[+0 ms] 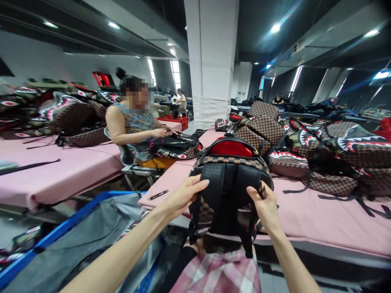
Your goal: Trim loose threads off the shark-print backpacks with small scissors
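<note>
A backpack [228, 191] with a brown checkered body and black shoulder straps stands upright at the near edge of the pink table, its strap side facing me. Its top gapes a little, and red lining [233, 148] shows there. My left hand [187, 190] grips the left side by the shoulder strap, thumb on top and fingers hidden behind. On the other side my right hand [264, 203] is closed at the right strap's edge. A small dark piece beside its thumb is too unclear to name. Left of the bag, a small black item [159, 194] lies on the table.
Checkered and shark-mouth backpacks [290, 162] are piled on the pink table [317, 213] at right, more [61, 114] at far left. A seated co-worker [134, 122] handles a bag. A blue-rimmed grey bin [91, 232] stands at my left; a white pillar [211, 61] rises beyond.
</note>
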{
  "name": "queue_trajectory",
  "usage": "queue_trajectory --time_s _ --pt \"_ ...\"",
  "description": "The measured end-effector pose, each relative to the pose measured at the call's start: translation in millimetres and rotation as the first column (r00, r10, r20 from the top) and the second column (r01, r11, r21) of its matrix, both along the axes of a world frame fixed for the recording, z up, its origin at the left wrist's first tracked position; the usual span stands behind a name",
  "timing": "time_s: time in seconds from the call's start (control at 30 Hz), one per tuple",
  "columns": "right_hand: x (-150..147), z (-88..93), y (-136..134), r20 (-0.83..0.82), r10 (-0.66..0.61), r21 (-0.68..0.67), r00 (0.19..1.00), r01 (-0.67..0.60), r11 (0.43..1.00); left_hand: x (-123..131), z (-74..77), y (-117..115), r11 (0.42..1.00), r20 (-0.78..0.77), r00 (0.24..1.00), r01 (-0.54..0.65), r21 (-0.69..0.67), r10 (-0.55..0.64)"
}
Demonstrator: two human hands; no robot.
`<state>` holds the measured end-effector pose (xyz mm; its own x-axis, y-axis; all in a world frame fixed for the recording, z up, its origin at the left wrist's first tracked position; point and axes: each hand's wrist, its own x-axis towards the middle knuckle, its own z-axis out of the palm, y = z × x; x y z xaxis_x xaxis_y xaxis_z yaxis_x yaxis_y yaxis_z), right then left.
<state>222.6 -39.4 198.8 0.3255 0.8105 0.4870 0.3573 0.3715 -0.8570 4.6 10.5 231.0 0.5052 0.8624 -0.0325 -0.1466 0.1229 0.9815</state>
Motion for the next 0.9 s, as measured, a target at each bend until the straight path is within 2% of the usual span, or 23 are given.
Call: queue_trajectory --time_s 0.07,0.13,0.23,0.3,0.4,0.5,0.53,0.57,0.6,0.63,0.67,0.7,0.73,0.77,0.83,0.9 --pt "-6.3 0.0 -3.6 -0.008 -0.013 -0.006 1.000 0.013 1.000 -2.7 -5.2 -2.8 0.999 -0.034 0.999 -0.009 0.031 0.010" --pt "-13.7 -2.1 -2.4 -0.013 -0.016 -0.010 1.000 0.016 1.000 -4.2 -10.1 0.7 0.993 -0.074 0.994 -0.078 0.083 0.085" --pt "-20.7 -10.0 6.4 0.039 -0.022 -0.006 0.999 0.023 1.000 -0.5 -13.0 21.2 0.977 -0.105 0.977 -0.176 0.119 0.188" --pt "-22.1 -21.5 9.6 0.125 -0.033 0.017 0.992 0.031 0.999 6.1 -10.6 40.4 0.964 -0.091 0.965 -0.235 0.122 0.247" --pt "-17.5 -48.7 5.1 0.210 -0.002 0.058 0.978 -0.010 0.998 14.8 -2.1 67.3 0.943 -0.071 0.949 -0.295 0.152 0.308" --pt "0.6 -73.8 -1.0 0.141 -0.034 0.099 0.989 0.020 0.995 14.6 7.9 83.1 0.910 -0.182 0.914 -0.304 0.281 0.362" --pt "9.4 -78.6 -1.4 0.086 -0.079 0.101 0.993 0.070 0.992 13.4 10.1 84.3 0.870 -0.252 0.866 -0.326 0.371 0.432" --pt "18.7 -81.4 -0.5 0.026 -0.133 0.091 0.991 0.130 0.987 12.7 11.3 83.0 0.797 -0.304 0.787 -0.356 0.488 0.538" --pt "28.0 -82.4 1.4 -0.028 -0.184 0.067 0.983 0.185 0.980 13.1 11.0 79.0 0.691 -0.320 0.684 -0.372 0.620 0.655" --pt "36.7 -82.2 4.2 -0.070 -0.220 0.037 0.973 0.223 0.974 15.4 9.0 72.3 0.546 -0.275 0.573 -0.377 0.748 0.772" --pt "44.4 -81.3 7.7 -0.094 -0.236 0.008 0.967 0.238 0.971 19.9 5.0 63.2 0.376 -0.178 0.474 -0.366 0.851 0.863" --pt "50.6 -80.4 11.4 -0.100 -0.231 -0.015 0.968 0.230 0.973 26.9 -0.9 52.0 0.221 -0.071 0.422 -0.319 0.922 0.904" --pt "55.4 -79.9 15.3 -0.092 -0.207 -0.034 0.974 0.205 0.978 36.2 -8.5 39.3 0.098 0.015 0.422 -0.246 0.964 0.907" --pt "58.7 -80.1 18.9 -0.078 -0.175 -0.050 0.981 0.172 0.984 47.4 -17.2 26.1 0.022 0.050 0.461 -0.149 0.989 0.886" --pt "62.1 -82.5 24.9 -0.060 -0.122 -0.081 0.991 0.117 0.990 72.9 -35.4 1.2 -0.058 0.004 0.584 0.074 0.996 0.812" --pt "63.8 -86.5 28.8 -0.072 -0.099 -0.101 0.992 0.092 0.991 97.2 -50.4 -16.9 -0.108 -0.033 0.607 0.194 0.975 0.794"
